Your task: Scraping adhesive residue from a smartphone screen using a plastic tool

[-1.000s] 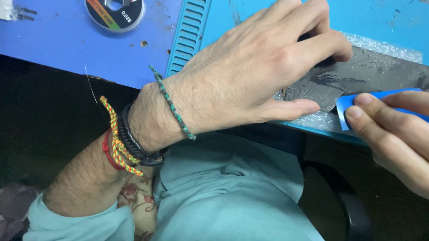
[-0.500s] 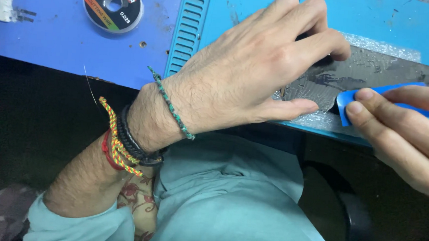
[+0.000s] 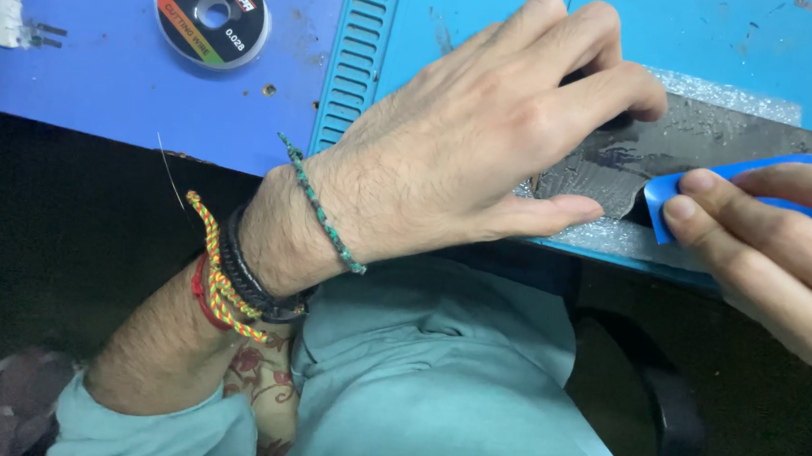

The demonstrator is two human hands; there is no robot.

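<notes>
The left hand (image 3: 486, 148) lies flat, fingers spread, pressing a dark panel (image 3: 683, 146) onto bubble wrap (image 3: 603, 238) at the desk's (image 3: 104, 97) front edge. The right hand (image 3: 770, 260) is pinched on a blue pick (image 3: 709, 185), its tip at the panel's near edge. A wire spool (image 3: 213, 11) sits toward the back left corner.

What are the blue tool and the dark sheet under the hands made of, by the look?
Blue tool: likely thin plastic, smooth and matte, a flat blade pinched by the right hand. Dark sheet: glossy and flat, glass or film, with smeared reflections, pressed down by the left hand. It lies on silvery bubble-textured padding.
</notes>
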